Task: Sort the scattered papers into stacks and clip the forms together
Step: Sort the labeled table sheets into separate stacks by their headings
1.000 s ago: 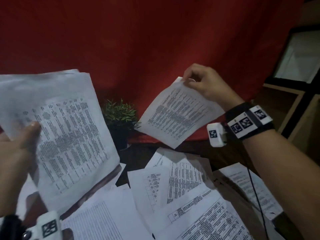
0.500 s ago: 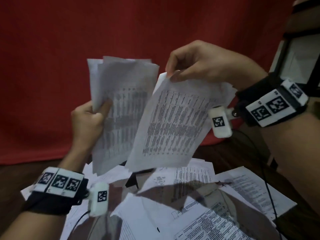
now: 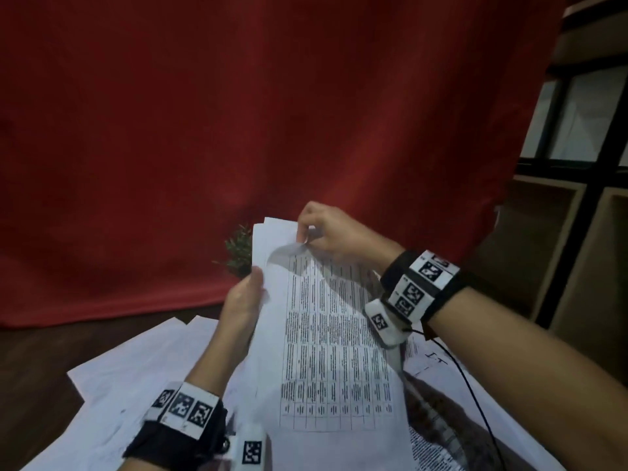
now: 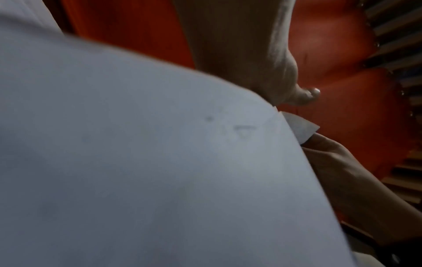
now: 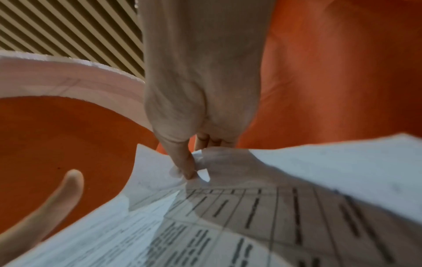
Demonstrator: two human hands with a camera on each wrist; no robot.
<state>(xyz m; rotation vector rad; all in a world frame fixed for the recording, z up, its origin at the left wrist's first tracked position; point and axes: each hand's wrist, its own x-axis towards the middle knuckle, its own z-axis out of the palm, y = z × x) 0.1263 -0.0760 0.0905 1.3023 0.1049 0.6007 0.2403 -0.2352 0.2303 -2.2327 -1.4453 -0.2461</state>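
My left hand [image 3: 242, 309] grips the sheaf of forms [image 3: 334, 351] by its left edge, thumb on front, held up off the desk so edges can line up. My right hand [image 3: 334, 237] pinches the top sheet's upper corner [image 5: 191, 173], probably squaring it onto the sheaf. More loose papers [image 3: 136, 379] lie scattered on the desk underneath. No clip in view, so clipping isn't next.

The small green potted plant [image 3: 239, 251] at the far side is mostly hidden behind the held sheaf of white printed table sheets [image 3: 326, 334], whose print is too blurred to read. In the left wrist view that sheaf's blank back fills most of the picture and hides the left hand's fingers. The scattered white papers on the dark surface [image 3: 129, 375] run off the near edge.
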